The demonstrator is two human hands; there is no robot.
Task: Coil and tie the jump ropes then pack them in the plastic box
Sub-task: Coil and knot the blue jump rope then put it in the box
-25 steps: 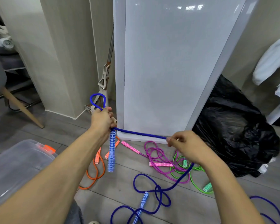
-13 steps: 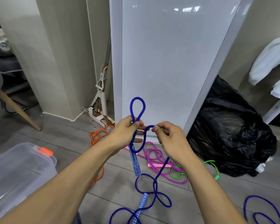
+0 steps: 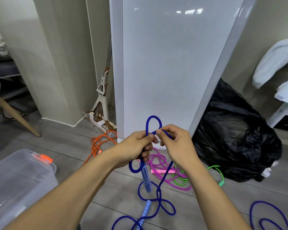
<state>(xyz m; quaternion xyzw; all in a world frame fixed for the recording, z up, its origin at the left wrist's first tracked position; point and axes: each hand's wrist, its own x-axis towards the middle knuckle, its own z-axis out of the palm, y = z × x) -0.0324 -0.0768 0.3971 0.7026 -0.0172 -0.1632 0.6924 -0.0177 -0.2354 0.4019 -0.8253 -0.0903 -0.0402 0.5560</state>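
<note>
While the hands work close together at the centre of the view, the task looks to be only at its beginning. The left hand (image 3: 136, 146) is closed around the blue rope (image 3: 154, 116). One small loop stands up above the fist at 12 o'clock, another loop hangs out at 6 o'clock, and one handle (image 3: 145, 178) hangs down below it. The right hand (image 3: 175, 145), touching the left, pinches a strand of the same rope between thumb and fingers. From there the strand falls to the floor (image 3: 70, 146), where most of the rope and its second handle lie loose at 6 o'clock.

By this judgement, the coiling of this rope has just started and no tie is made.

The other ropes lie untied on the floor:
- the pink rope (image 3: 161, 163) at 5 o'clock from the hands
- the green rope (image 3: 220, 173) at 4 o'clock
- the orange rope (image 3: 98, 143) at 9 o'clock
- a second blue rope (image 3: 269, 203) far out at 4 o'clock, near the edge of the view

The box (image 3: 32, 188) stands at 8 o'clock with its lid seemingly on, and no rope shows through its walls. So it seems that every rope remains to be coiled, tied and packed.
</note>
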